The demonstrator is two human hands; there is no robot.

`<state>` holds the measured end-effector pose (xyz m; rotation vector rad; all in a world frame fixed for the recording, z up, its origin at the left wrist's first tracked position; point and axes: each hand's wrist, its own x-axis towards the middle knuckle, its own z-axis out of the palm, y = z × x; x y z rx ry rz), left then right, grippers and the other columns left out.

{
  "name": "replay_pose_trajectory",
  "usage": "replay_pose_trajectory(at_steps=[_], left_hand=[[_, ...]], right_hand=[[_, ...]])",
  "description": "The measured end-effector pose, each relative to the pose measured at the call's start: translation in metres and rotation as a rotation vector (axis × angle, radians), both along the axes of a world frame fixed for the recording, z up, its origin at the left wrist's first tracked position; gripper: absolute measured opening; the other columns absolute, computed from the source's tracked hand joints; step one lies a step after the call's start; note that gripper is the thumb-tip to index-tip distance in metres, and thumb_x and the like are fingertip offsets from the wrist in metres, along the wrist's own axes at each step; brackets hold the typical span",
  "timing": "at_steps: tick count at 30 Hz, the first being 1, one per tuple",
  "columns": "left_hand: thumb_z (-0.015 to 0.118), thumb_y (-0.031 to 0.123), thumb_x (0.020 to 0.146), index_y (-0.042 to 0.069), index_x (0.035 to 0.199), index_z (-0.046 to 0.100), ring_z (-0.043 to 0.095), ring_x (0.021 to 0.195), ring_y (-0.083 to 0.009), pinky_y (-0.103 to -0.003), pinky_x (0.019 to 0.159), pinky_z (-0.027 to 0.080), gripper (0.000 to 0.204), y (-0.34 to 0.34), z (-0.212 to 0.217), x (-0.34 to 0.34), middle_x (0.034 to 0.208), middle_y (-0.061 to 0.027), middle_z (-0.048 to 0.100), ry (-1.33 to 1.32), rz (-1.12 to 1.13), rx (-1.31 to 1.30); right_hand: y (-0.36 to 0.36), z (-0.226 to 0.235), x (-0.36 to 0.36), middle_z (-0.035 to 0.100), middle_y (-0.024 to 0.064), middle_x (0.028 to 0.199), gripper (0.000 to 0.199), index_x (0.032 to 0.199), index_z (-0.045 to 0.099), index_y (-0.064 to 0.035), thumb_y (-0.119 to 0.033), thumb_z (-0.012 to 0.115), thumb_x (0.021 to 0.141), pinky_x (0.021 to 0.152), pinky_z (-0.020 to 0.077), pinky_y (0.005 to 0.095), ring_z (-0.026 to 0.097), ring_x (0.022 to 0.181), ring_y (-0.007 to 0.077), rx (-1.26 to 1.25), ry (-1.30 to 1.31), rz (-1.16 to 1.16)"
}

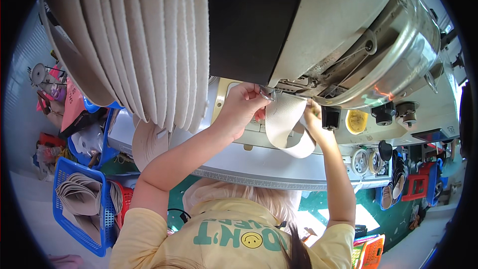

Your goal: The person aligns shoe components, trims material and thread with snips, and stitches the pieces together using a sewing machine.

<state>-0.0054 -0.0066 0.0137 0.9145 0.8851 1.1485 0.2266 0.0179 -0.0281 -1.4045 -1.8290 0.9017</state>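
Both hands work at the needle area of a sewing machine. Left hand is curled, fingers pinching the edge of a beige strip just beside the presser foot, prob. to keep the edge aligned w/ the feed. Right hand grips the strip's other side, fingers closed on it, holding it taut. Strip hangs in a loop below the needle, over the machine bed. Stacked beige pieces sit at upper left; blue basket w/ similar pieces at lower left.
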Motion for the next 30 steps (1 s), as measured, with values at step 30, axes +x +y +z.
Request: replay_pose_trajectory(at_steps=[30], left_hand=[[0.059, 0.007, 0.083, 0.008, 0.069, 0.05, 0.051, 0.046, -0.0094, -0.023, 0.043, 0.036, 0.017, 0.002, -0.006, 0.002, 0.06, -0.0021, 0.054, -0.096, 0.048, 0.074]], right_hand=[[-0.065, 0.056, -0.043, 0.054, 0.0059, 0.129, 0.068, 0.12, 0.059, -0.007, 0.002, 0.068, 0.053, 0.073, 0.0528, 0.0314, 0.063, 0.088, 0.0218, 0.81, -0.558, 0.164]])
